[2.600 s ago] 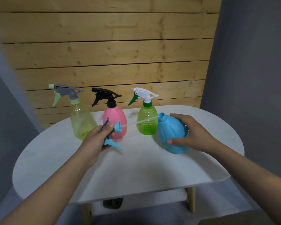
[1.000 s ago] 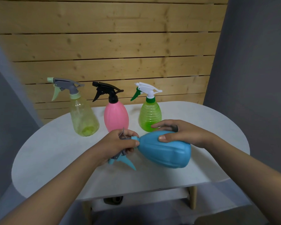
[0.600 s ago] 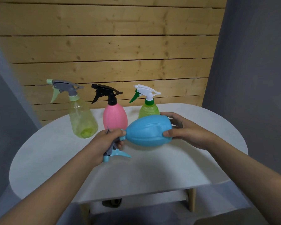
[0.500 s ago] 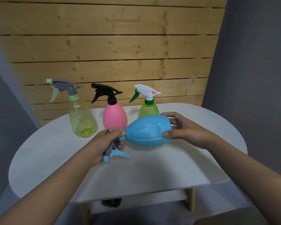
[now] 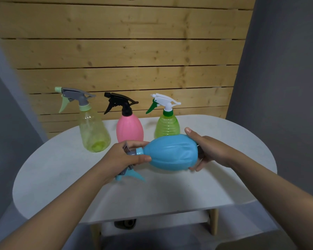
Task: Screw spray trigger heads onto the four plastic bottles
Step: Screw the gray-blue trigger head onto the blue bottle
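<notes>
Three capped bottles stand on the white oval table [image 5: 224,186], while the left hand [image 5: 122,157] pinches the blue-grey trigger head [image 5: 128,173] at the neck of the opaque blue plastic bottle [image 5: 172,153], which the right hand [image 5: 209,150] grips sideways, apparently the last still being screwed.

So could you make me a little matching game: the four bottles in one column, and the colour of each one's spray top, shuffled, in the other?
Bottles:
1. pale yellow bottle
2. pink bottle
3. green bottle
4. blue bottle

Spray tops:
A. black
B. white with a dark green trigger
C. grey with a blue trigger, gripped in the left hand
D. grey with a pale green trigger

Pairs: 1-D, 2-A, 3-B, 4-C. The right hand holds the blue bottle sideways above the table; the other three stand upright.
</notes>
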`<state>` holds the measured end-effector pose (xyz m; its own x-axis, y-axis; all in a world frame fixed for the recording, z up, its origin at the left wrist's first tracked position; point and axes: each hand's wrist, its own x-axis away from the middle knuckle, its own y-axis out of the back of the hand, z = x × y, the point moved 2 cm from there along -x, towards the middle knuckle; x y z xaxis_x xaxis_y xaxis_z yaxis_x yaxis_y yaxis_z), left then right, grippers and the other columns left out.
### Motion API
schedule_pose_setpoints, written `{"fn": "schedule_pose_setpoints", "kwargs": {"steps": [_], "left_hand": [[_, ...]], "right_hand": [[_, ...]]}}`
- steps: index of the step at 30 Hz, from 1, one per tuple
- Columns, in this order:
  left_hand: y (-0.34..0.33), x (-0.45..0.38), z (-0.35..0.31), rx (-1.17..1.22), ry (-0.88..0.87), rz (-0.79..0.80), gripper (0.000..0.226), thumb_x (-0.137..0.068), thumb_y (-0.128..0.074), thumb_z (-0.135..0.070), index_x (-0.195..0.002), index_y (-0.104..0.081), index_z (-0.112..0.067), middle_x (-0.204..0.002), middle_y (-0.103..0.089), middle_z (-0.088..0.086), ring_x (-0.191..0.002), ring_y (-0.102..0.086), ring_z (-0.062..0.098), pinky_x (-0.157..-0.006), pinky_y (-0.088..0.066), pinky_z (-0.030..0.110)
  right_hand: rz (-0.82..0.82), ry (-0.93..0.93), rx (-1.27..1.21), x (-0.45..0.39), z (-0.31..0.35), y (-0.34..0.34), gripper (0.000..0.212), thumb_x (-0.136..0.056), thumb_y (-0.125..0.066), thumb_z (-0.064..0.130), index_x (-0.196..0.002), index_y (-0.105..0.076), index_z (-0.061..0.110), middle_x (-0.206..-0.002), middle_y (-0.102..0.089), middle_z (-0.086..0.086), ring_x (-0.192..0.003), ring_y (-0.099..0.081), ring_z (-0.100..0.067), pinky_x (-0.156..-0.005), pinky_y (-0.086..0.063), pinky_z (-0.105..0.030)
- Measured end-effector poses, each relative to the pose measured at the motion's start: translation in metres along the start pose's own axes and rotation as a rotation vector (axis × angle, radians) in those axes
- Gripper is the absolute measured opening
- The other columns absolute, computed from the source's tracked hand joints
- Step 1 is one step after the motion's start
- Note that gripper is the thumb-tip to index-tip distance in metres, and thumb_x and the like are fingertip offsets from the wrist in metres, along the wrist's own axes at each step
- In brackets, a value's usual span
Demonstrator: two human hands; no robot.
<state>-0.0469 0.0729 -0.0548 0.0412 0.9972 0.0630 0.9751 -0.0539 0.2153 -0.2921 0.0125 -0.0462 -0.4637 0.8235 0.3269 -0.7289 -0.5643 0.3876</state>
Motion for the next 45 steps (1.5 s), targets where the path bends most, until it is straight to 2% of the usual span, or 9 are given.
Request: {"fn": "schedule_pose_setpoints", "kwargs": {"steps": [5, 9, 17, 22, 25, 32, 36, 39, 45], "left_hand": [[0.003, -0.003, 0.004, 0.121, 0.094, -0.066, 0.042, -0.047, -0.082, -0.03, -0.088, -0.071, -0.032, -0.053, -0.062, -0.01, -0.044, -0.05, 0.005, -0.043, -0.041, 0.015], [0.007, -0.005, 0.007, 0.162, 0.131, -0.036, 0.056, -0.047, -0.08, -0.034, -0.101, -0.068, -0.022, -0.057, -0.062, -0.007, -0.048, -0.053, 0.007, -0.045, -0.042, 0.015], [0.003, -0.002, 0.004, 0.077, 0.054, 0.049, 0.038, -0.05, -0.08, -0.032, -0.086, -0.071, -0.04, -0.057, -0.065, -0.011, -0.047, -0.053, 0.001, -0.044, -0.042, 0.014], [0.005, -0.006, 0.007, 0.163, 0.13, 0.018, 0.051, -0.051, -0.079, -0.03, -0.1, -0.068, -0.026, -0.057, -0.061, -0.006, -0.049, -0.051, 0.007, -0.048, -0.041, 0.017], [0.005, -0.006, 0.008, 0.184, 0.134, 0.043, 0.052, -0.049, -0.08, -0.031, -0.1, -0.068, -0.025, -0.056, -0.062, -0.006, -0.048, -0.052, 0.006, -0.045, -0.042, 0.016], [0.006, -0.005, 0.009, 0.153, 0.106, 0.057, 0.053, -0.042, -0.083, -0.036, -0.093, -0.072, -0.03, -0.071, -0.068, -0.002, -0.052, -0.055, 0.007, -0.049, -0.046, 0.018], [0.006, -0.007, 0.008, 0.198, 0.135, 0.018, 0.054, -0.052, -0.079, -0.027, -0.104, -0.066, -0.02, -0.057, -0.064, -0.005, -0.047, -0.053, 0.006, -0.045, -0.044, 0.016], [0.006, -0.006, 0.006, 0.171, 0.129, 0.008, 0.048, -0.055, -0.078, -0.024, -0.101, -0.065, -0.018, -0.056, -0.064, -0.004, -0.047, -0.055, 0.006, -0.044, -0.044, 0.016], [0.004, -0.005, 0.005, 0.126, 0.118, -0.001, 0.051, -0.05, -0.079, -0.027, -0.096, -0.064, -0.011, -0.057, -0.065, -0.002, -0.049, -0.057, 0.007, -0.049, -0.048, 0.017]], "right_hand": [[0.085, 0.124, -0.205, -0.001, 0.001, 0.003, 0.061, -0.075, -0.052, 0.061, -0.124, -0.056, 0.024, -0.115, -0.069, -0.001, -0.102, -0.067, -0.021, -0.089, -0.055, -0.037], [0.106, 0.22, -0.276, 0.003, 0.006, 0.01, 0.062, -0.074, -0.074, 0.024, -0.129, -0.049, 0.031, -0.121, -0.065, 0.002, -0.106, -0.066, -0.018, -0.082, -0.056, -0.027], [-0.024, 0.033, 0.017, 0.004, 0.006, 0.005, 0.088, -0.06, -0.038, 0.081, -0.101, -0.068, 0.008, -0.079, -0.073, -0.019, -0.066, -0.069, -0.026, -0.058, -0.055, -0.027], [0.06, 0.179, -0.156, 0.003, 0.003, 0.008, 0.053, -0.078, -0.058, 0.052, -0.125, -0.055, 0.026, -0.116, -0.068, 0.001, -0.101, -0.067, -0.019, -0.089, -0.054, -0.037], [0.078, 0.224, -0.234, 0.003, 0.004, 0.012, 0.057, -0.074, -0.073, 0.029, -0.126, -0.051, 0.035, -0.123, -0.063, 0.006, -0.106, -0.065, -0.013, -0.082, -0.055, -0.028], [-0.005, 0.155, -0.075, 0.003, 0.007, 0.009, 0.061, -0.068, -0.053, 0.068, -0.108, -0.067, 0.024, -0.102, -0.071, -0.011, -0.072, -0.07, -0.025, -0.062, -0.056, -0.028], [0.082, 0.208, -0.17, 0.003, 0.002, 0.012, 0.063, -0.073, -0.065, 0.052, -0.13, -0.048, 0.033, -0.12, -0.066, 0.0, -0.104, -0.066, -0.02, -0.091, -0.053, -0.038], [0.092, 0.218, -0.212, 0.002, 0.002, 0.013, 0.064, -0.068, -0.075, 0.038, -0.127, -0.05, 0.033, -0.111, -0.069, -0.005, -0.098, -0.068, -0.021, -0.08, -0.057, -0.03], [0.017, 0.187, -0.124, 0.003, 0.005, 0.014, 0.051, -0.072, -0.06, 0.058, -0.107, -0.062, 0.021, -0.095, -0.07, -0.009, -0.076, -0.069, -0.03, -0.061, -0.055, -0.03]]}}
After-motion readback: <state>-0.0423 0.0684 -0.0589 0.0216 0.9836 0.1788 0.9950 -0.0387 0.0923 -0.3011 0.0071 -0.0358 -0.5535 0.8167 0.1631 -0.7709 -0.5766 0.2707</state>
